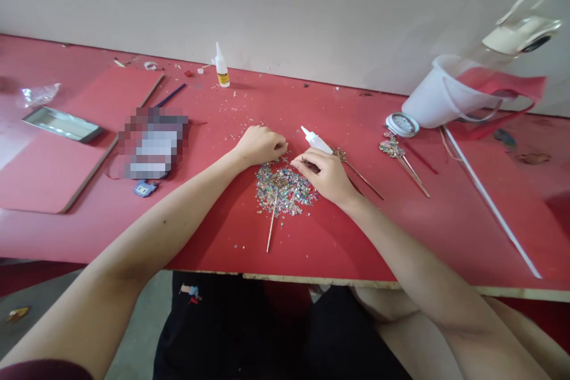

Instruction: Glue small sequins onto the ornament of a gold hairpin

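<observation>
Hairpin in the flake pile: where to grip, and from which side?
I'd pinch the hairpin by its bare stem, coming from the near table edge: the thin, straight stem sticks out of the flakes that way, while the ornate head lies among them.

Surroundings of the red worktop (31, 237). Left: a shallow, open grey box (66, 124) lies across a red board (48, 181), with a crumpled clear plastic bag (40, 95) just beyond it. Centre left: a pixelated rectangular object (155, 145), a small blue-grey charm (145, 188) at its near end, and a slim blue rod (171, 95) behind. Right: a white bucket (430, 98) near the pale wall (267, 6), red material (507, 83) over its rim; a cream-lidded vessel (519, 35) rises beyond. Near right: a long white strip (494, 208).
</observation>
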Demonstrator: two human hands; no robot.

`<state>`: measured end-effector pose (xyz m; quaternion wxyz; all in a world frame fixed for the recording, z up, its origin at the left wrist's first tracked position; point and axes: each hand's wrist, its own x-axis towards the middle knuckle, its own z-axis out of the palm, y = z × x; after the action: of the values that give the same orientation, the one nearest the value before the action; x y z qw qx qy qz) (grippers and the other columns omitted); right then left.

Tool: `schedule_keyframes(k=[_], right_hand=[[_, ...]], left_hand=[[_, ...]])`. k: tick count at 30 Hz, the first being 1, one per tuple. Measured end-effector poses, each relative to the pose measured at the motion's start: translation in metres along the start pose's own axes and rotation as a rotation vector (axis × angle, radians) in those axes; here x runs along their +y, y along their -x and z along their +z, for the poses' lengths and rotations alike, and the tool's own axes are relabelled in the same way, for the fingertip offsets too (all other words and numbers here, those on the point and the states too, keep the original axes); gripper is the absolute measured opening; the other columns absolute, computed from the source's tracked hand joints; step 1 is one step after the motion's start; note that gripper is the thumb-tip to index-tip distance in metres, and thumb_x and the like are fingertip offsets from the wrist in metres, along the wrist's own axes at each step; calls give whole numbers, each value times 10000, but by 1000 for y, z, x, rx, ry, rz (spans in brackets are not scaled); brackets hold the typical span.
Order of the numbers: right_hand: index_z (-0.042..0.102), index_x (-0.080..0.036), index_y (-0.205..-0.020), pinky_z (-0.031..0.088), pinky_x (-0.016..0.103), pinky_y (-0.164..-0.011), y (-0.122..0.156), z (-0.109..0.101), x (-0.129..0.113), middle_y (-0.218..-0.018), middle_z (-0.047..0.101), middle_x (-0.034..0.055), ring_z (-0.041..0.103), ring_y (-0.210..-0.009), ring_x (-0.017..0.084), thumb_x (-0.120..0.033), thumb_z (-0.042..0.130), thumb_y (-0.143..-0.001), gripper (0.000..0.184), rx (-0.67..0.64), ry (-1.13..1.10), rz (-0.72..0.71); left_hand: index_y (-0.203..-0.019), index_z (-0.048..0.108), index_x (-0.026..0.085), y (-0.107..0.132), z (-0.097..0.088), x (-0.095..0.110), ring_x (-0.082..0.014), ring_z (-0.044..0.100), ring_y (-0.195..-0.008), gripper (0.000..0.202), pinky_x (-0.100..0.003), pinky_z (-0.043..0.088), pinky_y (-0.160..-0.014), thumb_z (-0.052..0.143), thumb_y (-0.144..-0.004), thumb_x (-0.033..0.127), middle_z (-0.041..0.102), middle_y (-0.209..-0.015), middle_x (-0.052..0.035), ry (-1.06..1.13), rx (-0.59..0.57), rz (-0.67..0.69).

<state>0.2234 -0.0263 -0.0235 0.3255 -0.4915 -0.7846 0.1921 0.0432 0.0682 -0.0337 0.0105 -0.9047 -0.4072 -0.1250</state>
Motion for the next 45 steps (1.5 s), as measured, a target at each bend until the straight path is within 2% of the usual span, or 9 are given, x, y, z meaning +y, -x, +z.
schedule_keyframes(k=[3,8,13,19,23,28,33,37,45], right_hand=[[663,-213,-898,419,267,-681,3,1,-4,-827,615,17,545,-715,116,-370,506,-933,224,-85,-34,-52],[702,-222,-943,425,282,-690,7,5,-6,-859,622,36,560,-738,130,-465,517,-910,307,-195,-7,-94],[704,-231,-1025,431,289,-697,9,8,-7,-907,630,45,564,-747,136,-480,514,-906,335,-236,33,-106],[717,-228,-983,428,277,-675,9,7,-8,-846,617,34,548,-699,120,-413,508,-922,285,-268,-5,-175],[694,-219,-961,419,265,-685,8,5,-8,-834,621,27,553,-725,120,-393,469,-947,284,-229,-56,-178],[636,-213,-1042,408,280,-676,6,-4,-7,-813,582,30,525,-705,137,-470,439,-945,338,-154,-1,-119],[624,-210,-1073,435,323,-775,4,-11,-8,-873,571,61,554,-836,170,-312,272,-998,373,-139,-12,-190],[630,-225,-998,447,346,-837,2,-8,-5,-920,600,62,557,-907,183,-285,377,-980,261,-137,-14,-218],[605,-222,-986,459,330,-854,4,-3,-2,-948,616,47,568,-928,168,-286,486,-952,139,-155,-38,-201]], left_hand=[[-603,624,192,0,1,0,-112,428,-472,338,-273,226,-507,414,-828,334,586,-535,-38,1,7,0],[-608,629,192,1,2,-1,-120,447,-472,342,-282,235,-512,412,-833,331,613,-559,-46,10,5,12],[-596,621,193,1,1,-1,-128,461,-480,340,-284,245,-516,417,-829,334,618,-561,-47,17,0,-8],[-583,613,197,0,1,0,-132,448,-479,344,-288,249,-519,410,-827,329,610,-551,-47,24,3,-3],[-583,612,194,1,2,-1,-123,452,-482,334,-279,252,-521,421,-822,330,606,-544,-42,19,15,-5],[-598,635,197,1,4,-2,-135,465,-488,345,-288,263,-528,410,-823,332,617,-555,-57,23,19,0],[-598,646,203,0,4,-2,-131,457,-484,337,-286,255,-529,416,-814,322,611,-549,-51,23,18,1],[-608,658,211,1,3,-1,-139,464,-491,342,-292,252,-530,410,-816,321,620,-563,-53,19,12,-7],[-601,637,200,1,3,0,-135,447,-479,342,-291,219,-509,410,-825,323,612,-558,-52,19,16,1]])
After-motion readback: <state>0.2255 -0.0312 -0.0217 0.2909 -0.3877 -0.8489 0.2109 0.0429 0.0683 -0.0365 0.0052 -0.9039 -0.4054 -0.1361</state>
